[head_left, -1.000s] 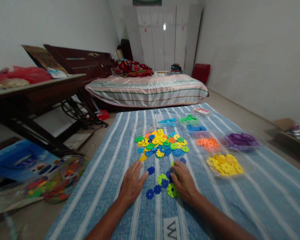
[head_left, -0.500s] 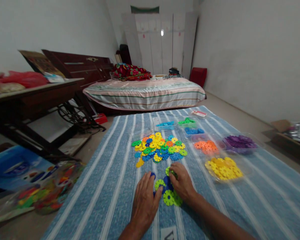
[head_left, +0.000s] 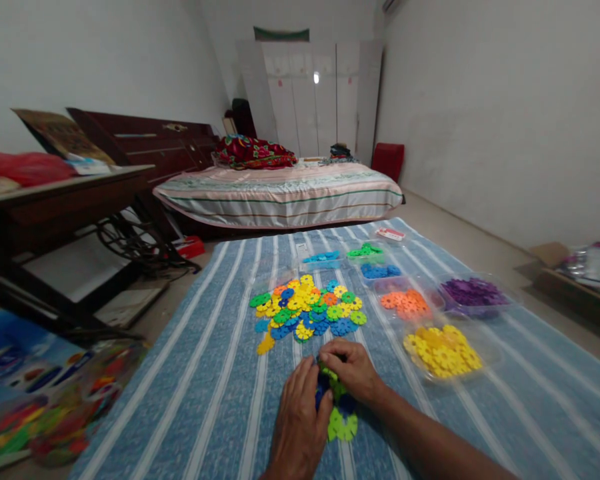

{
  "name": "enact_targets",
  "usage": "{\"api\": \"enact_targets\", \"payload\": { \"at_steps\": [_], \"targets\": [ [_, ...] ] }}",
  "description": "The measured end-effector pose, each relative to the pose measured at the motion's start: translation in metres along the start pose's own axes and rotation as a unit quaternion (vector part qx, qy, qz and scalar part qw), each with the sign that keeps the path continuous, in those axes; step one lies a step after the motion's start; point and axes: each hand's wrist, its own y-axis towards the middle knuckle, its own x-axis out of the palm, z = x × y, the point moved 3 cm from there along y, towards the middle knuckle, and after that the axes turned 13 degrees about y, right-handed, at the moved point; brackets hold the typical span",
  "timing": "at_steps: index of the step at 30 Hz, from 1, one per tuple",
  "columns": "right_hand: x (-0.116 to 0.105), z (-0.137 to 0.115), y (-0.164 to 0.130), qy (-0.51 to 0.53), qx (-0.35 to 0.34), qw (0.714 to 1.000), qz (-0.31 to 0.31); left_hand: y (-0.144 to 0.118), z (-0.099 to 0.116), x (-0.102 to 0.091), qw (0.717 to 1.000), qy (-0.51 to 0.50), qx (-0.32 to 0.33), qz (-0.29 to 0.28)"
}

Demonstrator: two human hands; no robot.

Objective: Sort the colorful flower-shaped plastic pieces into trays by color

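My left hand (head_left: 300, 413) and my right hand (head_left: 354, 373) close in from both sides on a small group of notched plastic discs. Lime-green discs (head_left: 343, 427) stick out below my right hand, and dark blue discs (head_left: 323, 388) show between the fingers. The left fingers curl over the group's left edge with the thumb low beside it. Bent right fingers cover its upper right part, so several discs are hidden. Just beyond lies a loose mixed pile of discs (head_left: 300, 303) in yellow, blue, green and orange.
Clear tubs hold sorted discs: yellow discs (head_left: 443, 350), orange discs (head_left: 405, 303), purple discs (head_left: 473, 292), blue discs (head_left: 380, 271), green discs (head_left: 365, 250) and light blue discs (head_left: 323, 257). A striped cloth (head_left: 190, 373) covers the surface. Beyond stands a bed (head_left: 280, 193); a sewing-machine table (head_left: 65, 183) is left.
Both hands have drawn together around the green and dark blue discs, which are now bunched closer. My right hand has moved left and down. The view has shifted slightly.
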Motion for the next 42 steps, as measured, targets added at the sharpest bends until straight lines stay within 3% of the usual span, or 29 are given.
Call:
{"api": "enact_targets", "payload": {
  "at_steps": [7, 11, 16, 20, 23, 26, 29, 32, 34, 42],
  "targets": [
    [-0.013, -0.007, 0.005, 0.109, 0.094, 0.99, -0.005, 0.002, 0.001, -0.007, 0.999, -0.008, 0.032, 0.01],
    [-0.016, -0.012, 0.006, 0.12, 0.107, 0.987, 0.004, 0.007, 0.003, -0.012, 0.999, -0.015, 0.036, 0.007],
    [-0.027, -0.008, 0.004, 0.028, 0.063, 0.996, 0.064, 0.005, 0.005, -0.022, 0.997, -0.065, -0.001, -0.04],
    [-0.036, -0.004, 0.004, -0.046, 0.038, 0.991, 0.119, 0.014, -0.004, -0.033, 0.995, -0.09, -0.045, -0.028],
    [-0.04, -0.005, 0.007, -0.042, 0.055, 0.988, 0.137, 0.048, -0.029, -0.04, 0.996, -0.073, -0.055, -0.014],
    [-0.043, -0.006, 0.009, -0.026, 0.077, 0.985, 0.154, 0.103, -0.069, -0.043, 0.996, -0.005, -0.077, -0.037],
    [-0.045, -0.006, 0.01, -0.014, 0.089, 0.982, 0.164, 0.162, -0.108, -0.043, 0.984, 0.092, -0.119, -0.096],
    [-0.047, -0.004, 0.01, 0.0, 0.098, 0.979, 0.177, 0.204, -0.13, -0.041, 0.957, 0.185, -0.143, -0.171],
    [-0.047, -0.004, 0.01, 0.007, 0.098, 0.979, 0.18, 0.221, -0.138, -0.037, 0.933, 0.231, -0.164, -0.223],
    [-0.045, -0.006, 0.012, 0.005, 0.094, 0.98, 0.173, 0.242, -0.159, -0.015, 0.893, 0.255, -0.22, -0.298]
  ]
}}
